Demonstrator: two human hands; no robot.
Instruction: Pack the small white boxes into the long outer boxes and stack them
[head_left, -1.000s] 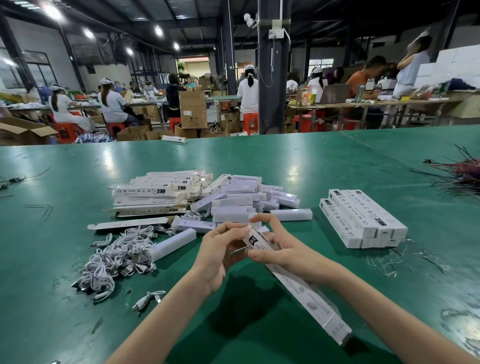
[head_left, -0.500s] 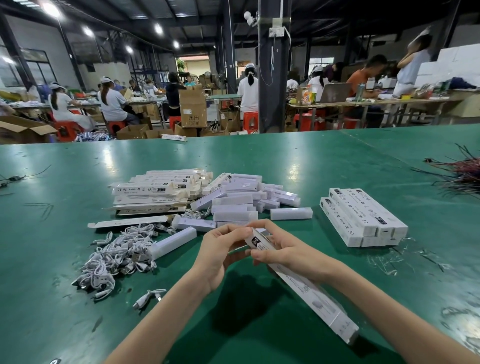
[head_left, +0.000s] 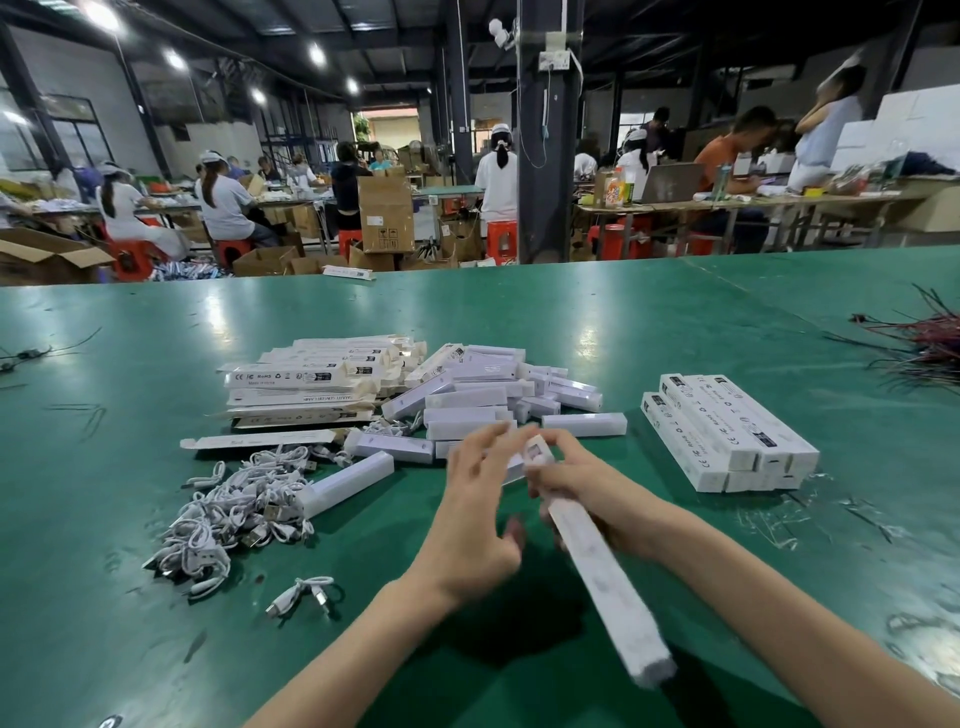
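- Gripping the long box (head_left: 597, 561) near its far end, the right hand (head_left: 592, 488) kept its fingers curled round it.
- The box slanted from that hand down toward the camera, above the counter (head_left: 571, 322). Its near end was blurred and had swung a little leftward since half a second before.
- The left hand (head_left: 475, 519) had come off the box end that it pinched earlier. Its fingers were now spread wide and held nothing, just left of the box.
- The thin flap seen between the hands earlier no longer showed. The far end was too blurred to tell whether it was fully tucked.
- The small boxes (head_left: 478, 400) lay heaped just beyond the hands, as before, with one (head_left: 584, 423) lying apart at the heap's right edge.
- The stack (head_left: 727, 431) of packed long boxes sat to the right, well apart from the hands and unchanged.
- Flat cartons (head_left: 306, 379) stayed piled at the far left of the heap.
- The cables (head_left: 234, 509) stayed tangled nearer on the left, with another small box (head_left: 348, 483) touching their right edge.
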